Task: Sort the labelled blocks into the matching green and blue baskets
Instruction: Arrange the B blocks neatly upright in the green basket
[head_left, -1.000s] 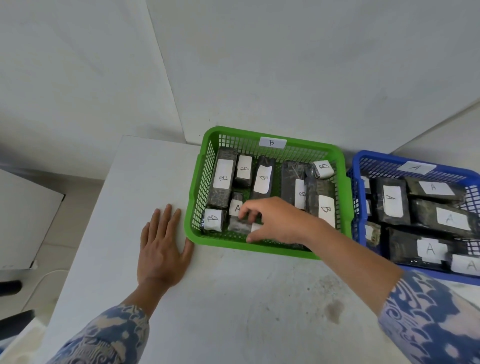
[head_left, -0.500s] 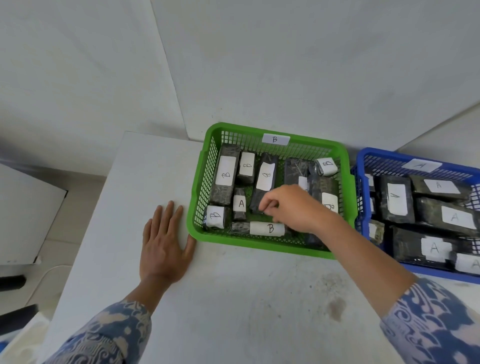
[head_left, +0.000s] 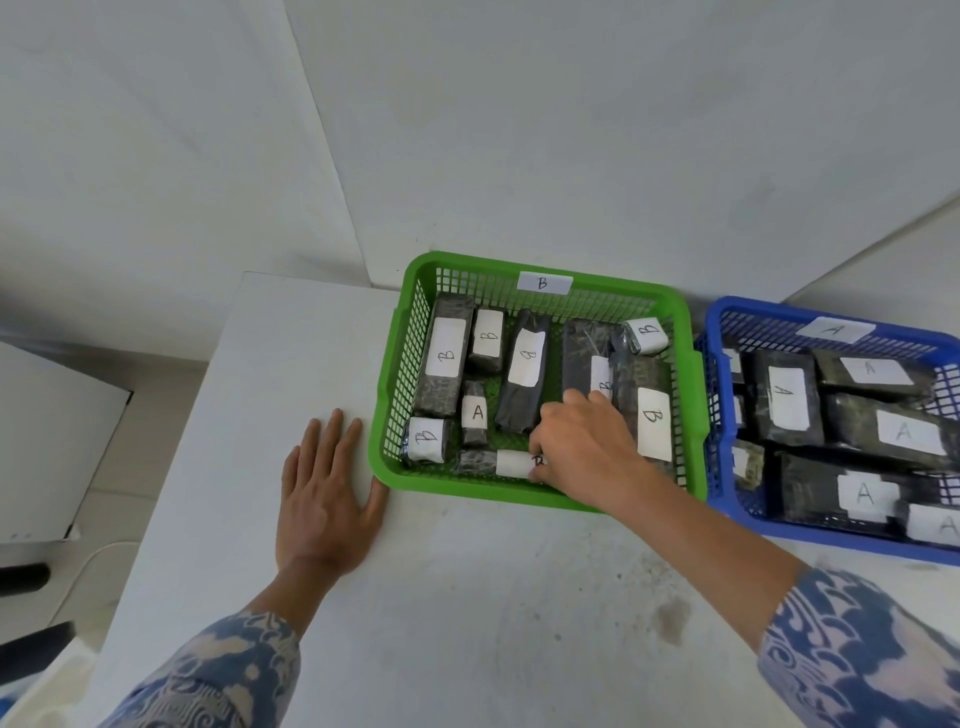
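Low in the frame, two blue-patterned sleeves (head_left: 218, 670) come up from the bottom corners over a white table (head_left: 467, 623). The left hand (head_left: 324, 499) lies flat on the tabletop left of centre, fingers spread and holding nothing, its thumb touching the near left corner of the green basket (head_left: 395, 467). The right hand (head_left: 582, 447) reaches over the basket's near rim at mid-frame, fingers curled down onto a block lying along the front wall (head_left: 506, 462); whether they actually pinch it or only rest on it I cannot tell, since the knuckles hide the fingertips.

Inside the green basket, dark wrapped blocks carry white labels, nearly all marked B. One small block marked A (head_left: 475, 415) stands among them, left of the right hand, just behind the front-wall block. The basket's far wall bears a B tag (head_left: 543, 283).

At the right edge sits the blue basket (head_left: 717, 395), touching the green one, filled with blocks labelled A, with an A tag (head_left: 836, 330) on its far wall.
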